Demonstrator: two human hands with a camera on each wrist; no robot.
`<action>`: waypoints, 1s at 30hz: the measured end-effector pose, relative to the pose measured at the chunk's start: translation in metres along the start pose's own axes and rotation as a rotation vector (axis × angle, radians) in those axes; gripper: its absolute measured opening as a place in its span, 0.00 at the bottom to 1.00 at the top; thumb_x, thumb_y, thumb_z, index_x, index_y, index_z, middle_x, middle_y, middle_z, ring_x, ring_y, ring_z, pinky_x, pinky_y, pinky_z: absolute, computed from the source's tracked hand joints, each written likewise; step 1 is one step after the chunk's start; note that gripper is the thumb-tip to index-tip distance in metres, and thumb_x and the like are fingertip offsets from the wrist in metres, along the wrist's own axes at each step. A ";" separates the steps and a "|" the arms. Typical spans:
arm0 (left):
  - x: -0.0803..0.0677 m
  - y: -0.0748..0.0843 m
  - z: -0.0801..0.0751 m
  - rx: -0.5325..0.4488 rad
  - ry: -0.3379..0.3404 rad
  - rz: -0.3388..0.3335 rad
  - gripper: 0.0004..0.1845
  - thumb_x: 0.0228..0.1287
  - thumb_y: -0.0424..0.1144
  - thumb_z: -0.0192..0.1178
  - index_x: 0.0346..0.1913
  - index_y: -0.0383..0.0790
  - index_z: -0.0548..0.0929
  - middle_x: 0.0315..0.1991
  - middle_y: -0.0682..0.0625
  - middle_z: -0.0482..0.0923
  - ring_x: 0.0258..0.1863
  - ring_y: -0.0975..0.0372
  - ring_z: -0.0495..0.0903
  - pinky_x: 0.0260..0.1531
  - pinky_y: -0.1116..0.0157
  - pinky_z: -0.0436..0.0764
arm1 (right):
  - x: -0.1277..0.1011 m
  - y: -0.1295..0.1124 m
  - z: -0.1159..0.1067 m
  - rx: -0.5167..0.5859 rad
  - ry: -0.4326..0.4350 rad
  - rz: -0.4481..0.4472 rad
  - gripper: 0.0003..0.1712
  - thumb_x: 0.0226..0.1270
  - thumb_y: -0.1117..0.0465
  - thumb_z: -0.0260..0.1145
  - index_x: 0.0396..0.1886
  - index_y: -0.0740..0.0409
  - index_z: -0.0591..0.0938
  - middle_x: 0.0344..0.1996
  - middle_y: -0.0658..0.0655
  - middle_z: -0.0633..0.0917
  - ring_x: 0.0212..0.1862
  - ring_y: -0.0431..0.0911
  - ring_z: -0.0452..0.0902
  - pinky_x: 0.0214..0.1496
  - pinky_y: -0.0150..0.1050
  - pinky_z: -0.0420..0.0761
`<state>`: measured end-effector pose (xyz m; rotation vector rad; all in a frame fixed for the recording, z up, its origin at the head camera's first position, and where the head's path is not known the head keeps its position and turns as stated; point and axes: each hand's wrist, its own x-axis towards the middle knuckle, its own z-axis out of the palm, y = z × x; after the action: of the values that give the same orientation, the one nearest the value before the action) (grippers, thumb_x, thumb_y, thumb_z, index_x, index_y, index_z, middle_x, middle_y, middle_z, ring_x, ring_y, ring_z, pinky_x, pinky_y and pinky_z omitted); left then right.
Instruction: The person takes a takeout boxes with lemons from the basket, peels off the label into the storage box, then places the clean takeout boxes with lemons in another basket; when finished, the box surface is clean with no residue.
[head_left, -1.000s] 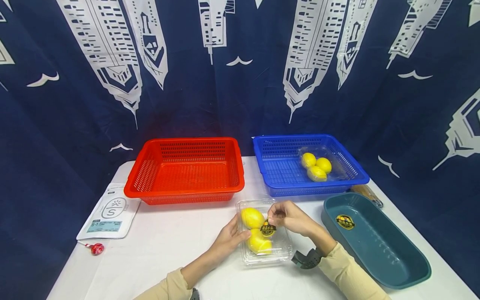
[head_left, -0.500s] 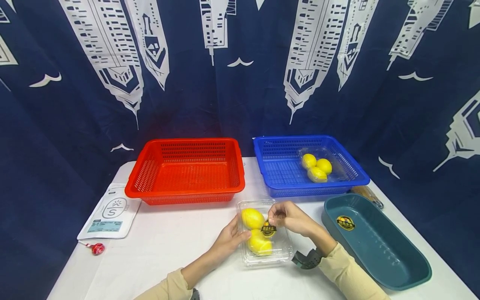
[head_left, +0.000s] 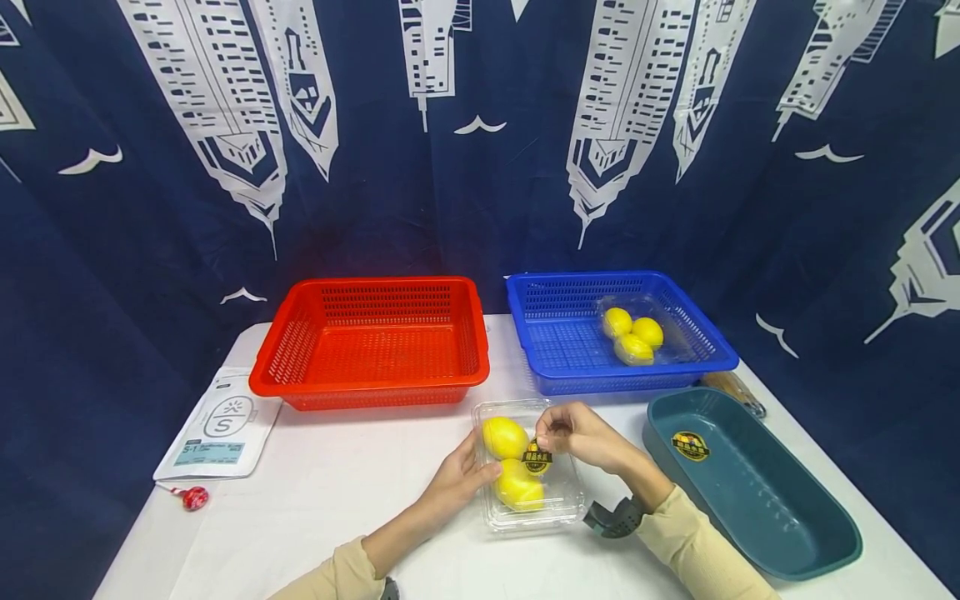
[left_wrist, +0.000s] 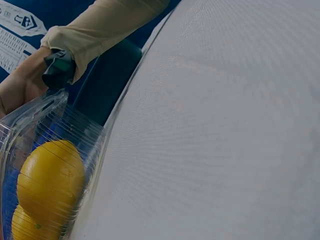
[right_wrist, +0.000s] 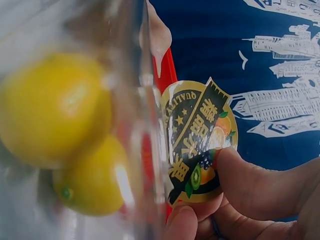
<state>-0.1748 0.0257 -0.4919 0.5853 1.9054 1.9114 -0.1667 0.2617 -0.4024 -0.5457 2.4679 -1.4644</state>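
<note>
A clear plastic clamshell box [head_left: 562, 500] with yellow lemons [head_left: 504, 437] lies on the white table [head_left: 330, 500] in front of me. My left hand [head_left: 463, 472] rests against its left side with the fingers straight. My right hand [head_left: 572, 433] pinches a round black and gold sticker [head_left: 536, 457] over the lid. In the right wrist view the sticker [right_wrist: 197, 142] sits between thumb and fingertips [right_wrist: 250, 185] beside the lemons [right_wrist: 52, 107]. The left wrist view shows the box [left_wrist: 30, 150] and a lemon [left_wrist: 50, 180] inside it.
A red basket [head_left: 371, 342] stands behind the box on the left. A blue basket [head_left: 570, 333] on the right holds another clear pack of lemons [head_left: 632, 332]. A teal tray [head_left: 780, 517] with a sticker [head_left: 690, 445] lies at right. A white pouch [head_left: 217, 425] and red lollipop [head_left: 195, 497] lie at left.
</note>
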 end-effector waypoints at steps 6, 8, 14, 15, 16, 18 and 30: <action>0.000 -0.001 0.001 -0.009 0.005 -0.007 0.46 0.67 0.43 0.58 0.75 0.26 0.43 0.77 0.32 0.39 0.76 0.39 0.46 0.73 0.49 0.54 | 0.000 0.003 -0.001 0.011 0.003 0.006 0.06 0.58 0.71 0.62 0.32 0.74 0.78 0.25 0.52 0.79 0.28 0.36 0.71 0.32 0.27 0.74; 0.000 -0.001 0.001 -0.008 0.004 -0.007 0.46 0.67 0.43 0.58 0.75 0.26 0.43 0.77 0.32 0.40 0.76 0.39 0.46 0.73 0.49 0.53 | 0.000 0.003 -0.001 0.013 0.006 0.009 0.06 0.57 0.72 0.61 0.32 0.73 0.78 0.25 0.51 0.79 0.28 0.36 0.71 0.32 0.27 0.75; 0.001 -0.001 0.000 0.003 0.006 0.003 0.46 0.67 0.43 0.58 0.75 0.25 0.44 0.77 0.32 0.40 0.75 0.39 0.47 0.73 0.48 0.53 | -0.001 0.003 -0.002 0.033 0.016 0.013 0.06 0.56 0.72 0.60 0.32 0.73 0.78 0.25 0.49 0.78 0.28 0.37 0.71 0.33 0.28 0.74; 0.001 -0.001 0.000 0.003 0.007 0.002 0.46 0.67 0.43 0.58 0.75 0.26 0.44 0.77 0.32 0.41 0.75 0.39 0.47 0.73 0.48 0.53 | -0.001 0.002 -0.002 0.035 0.015 0.012 0.06 0.56 0.72 0.60 0.32 0.74 0.77 0.25 0.50 0.78 0.28 0.37 0.71 0.33 0.28 0.74; 0.001 -0.001 0.000 0.001 0.007 0.001 0.46 0.66 0.43 0.59 0.75 0.26 0.44 0.77 0.32 0.41 0.75 0.39 0.47 0.73 0.49 0.53 | -0.001 0.002 -0.002 0.039 0.014 0.010 0.06 0.56 0.72 0.60 0.32 0.74 0.77 0.25 0.50 0.78 0.28 0.37 0.71 0.33 0.28 0.74; 0.001 -0.002 0.000 0.003 0.006 0.003 0.46 0.67 0.43 0.58 0.75 0.26 0.44 0.77 0.32 0.41 0.75 0.39 0.47 0.73 0.48 0.54 | -0.001 0.002 -0.002 0.047 0.010 0.007 0.07 0.56 0.72 0.60 0.32 0.75 0.77 0.25 0.51 0.78 0.29 0.37 0.71 0.33 0.28 0.74; 0.000 0.001 0.000 -0.023 -0.003 0.004 0.45 0.67 0.41 0.57 0.76 0.27 0.43 0.78 0.34 0.40 0.76 0.41 0.46 0.74 0.50 0.54 | -0.001 0.007 -0.004 0.102 -0.006 -0.023 0.07 0.60 0.71 0.59 0.32 0.75 0.75 0.25 0.47 0.77 0.29 0.36 0.71 0.33 0.27 0.73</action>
<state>-0.1751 0.0259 -0.4907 0.5849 1.8799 1.9308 -0.1690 0.2682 -0.4063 -0.5595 2.3740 -1.5843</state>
